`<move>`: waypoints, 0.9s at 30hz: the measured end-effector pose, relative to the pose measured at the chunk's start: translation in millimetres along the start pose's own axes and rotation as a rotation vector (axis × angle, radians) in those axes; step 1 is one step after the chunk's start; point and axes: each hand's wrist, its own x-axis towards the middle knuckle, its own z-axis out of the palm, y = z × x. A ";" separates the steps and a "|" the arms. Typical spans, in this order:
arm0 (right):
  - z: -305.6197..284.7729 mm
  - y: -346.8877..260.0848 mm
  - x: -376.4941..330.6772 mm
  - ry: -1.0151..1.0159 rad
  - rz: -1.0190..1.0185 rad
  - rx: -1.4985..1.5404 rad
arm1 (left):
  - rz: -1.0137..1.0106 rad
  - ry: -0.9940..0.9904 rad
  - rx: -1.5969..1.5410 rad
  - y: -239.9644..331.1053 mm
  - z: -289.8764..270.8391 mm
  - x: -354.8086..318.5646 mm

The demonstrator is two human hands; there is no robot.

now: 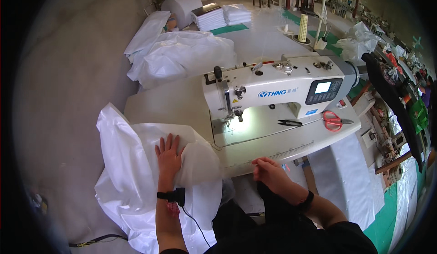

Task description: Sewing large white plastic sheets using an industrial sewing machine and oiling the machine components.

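Note:
My left hand (169,157) lies flat, fingers spread, on a white plastic-like sheet (123,163) that drapes over the table's left end and hangs down in folds. My right hand (269,172) hovers by the front edge of the table (159,99), its fingers curled together; whatever they may hold is too small to make out. Beyond both hands stands a white sewing machine (273,83), its lamp lighting the needle area. On the tabletop right of the needle lie black thread snips (290,123) and red-handled scissors (332,121).
A heap of white sheeting (182,53) sits behind the table, near stacked white bundles (210,19) and a large white roll (182,8). A thread cone (303,28) stands behind the machine. Cluttered shelving (400,94) runs along the right. A cable trails from my left wristband (172,195).

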 end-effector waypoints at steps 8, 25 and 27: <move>37.1 3.0 31.6 0.005 -0.385 -0.720 | 0.093 -0.016 0.033 4.4 0.5 -17.0; 28.3 14.4 37.5 -0.338 -0.921 -1.790 | 0.737 -0.190 -0.198 101.2 -58.1 -49.0; 13.2 7.4 21.0 -0.357 -1.032 -1.731 | 0.849 -0.068 -0.243 108.3 -67.8 -53.4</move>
